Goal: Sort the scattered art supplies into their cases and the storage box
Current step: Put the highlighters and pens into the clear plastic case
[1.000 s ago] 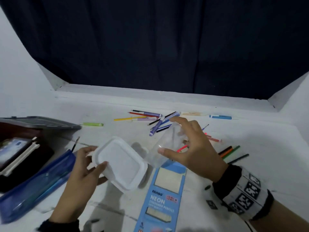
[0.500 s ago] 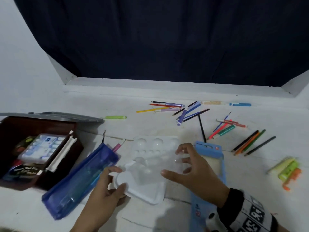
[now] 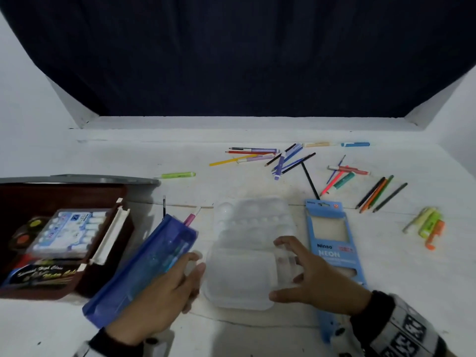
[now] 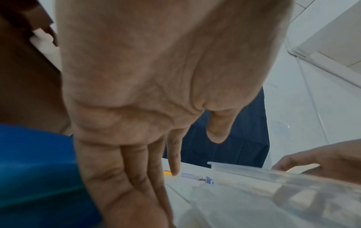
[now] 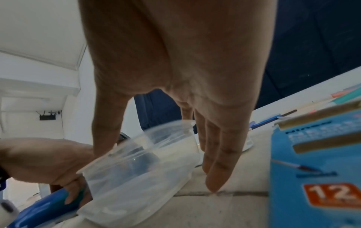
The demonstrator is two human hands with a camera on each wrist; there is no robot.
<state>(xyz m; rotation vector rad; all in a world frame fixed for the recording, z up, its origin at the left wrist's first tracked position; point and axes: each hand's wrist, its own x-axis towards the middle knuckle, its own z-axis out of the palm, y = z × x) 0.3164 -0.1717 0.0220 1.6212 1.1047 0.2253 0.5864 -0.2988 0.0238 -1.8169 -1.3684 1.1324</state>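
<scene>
The white counter [image 3: 257, 336] carries all items, backed by a dark curtain [image 3: 231, 52]. At the near left stands the dark brown storage box [image 3: 64, 199], open; it holds a white set of tubes and printed packs, and its left side is cut off by the frame edge. Beside it lies the blue translucent pencil case [image 3: 144, 261], long axis running from near left to far right, with a pink pen tip protruding from its far end. At the centre sits a clear plastic container [image 3: 239, 276] on a white paint palette [image 3: 253, 217] with round wells; motion blur softens both outlines. To the right lies the flat blue pencil box [image 3: 332, 243], long axis near to far, labelled "NEON". Loose coloured pencils [image 3: 378, 194] and pens [image 3: 283, 159] lie scattered across the far counter, and highlighters [image 3: 428, 225] lie at the far right.

The left hand [image 3: 164, 300] rests beside the container with fingers straight, grasping nothing. The right hand [image 3: 316, 279] holds spread, relaxed fingers at the container's right edge; the wrist view shows the fingertips down at the counter, not gripping.
</scene>
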